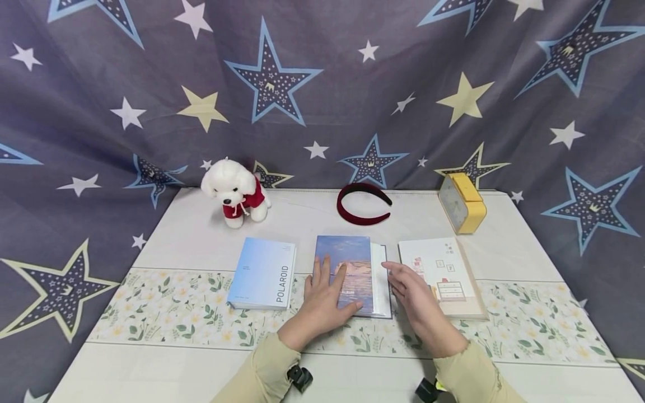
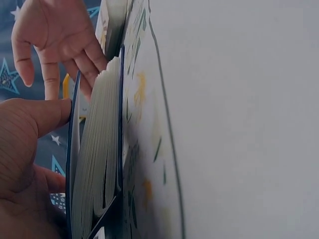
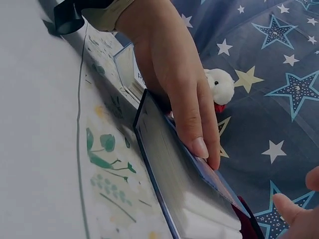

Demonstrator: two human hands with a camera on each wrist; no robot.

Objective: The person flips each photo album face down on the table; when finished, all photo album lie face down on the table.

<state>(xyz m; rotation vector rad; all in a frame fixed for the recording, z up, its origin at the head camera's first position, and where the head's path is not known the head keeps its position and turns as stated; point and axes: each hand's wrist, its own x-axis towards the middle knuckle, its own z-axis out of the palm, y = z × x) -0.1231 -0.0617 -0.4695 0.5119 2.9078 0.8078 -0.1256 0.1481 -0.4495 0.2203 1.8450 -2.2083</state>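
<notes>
A photo album with a sea-and-cliff picture lies in the middle of the table. Its cover sits shifted left over the block of pages, leaving a white strip along the right. My left hand rests on the cover with fingers spread, and its fingers press the cover in the right wrist view. Beside the album's right edge is my right hand, fingers loosely bent and holding nothing. The index fingertip is close to the white strip; whether it touches, I cannot tell.
A blue POLAROID album lies to the left, a white album with drawn furniture to the right. Behind them stand a white toy dog, a dark red headband and a yellow clock. A star-patterned curtain hangs at the back.
</notes>
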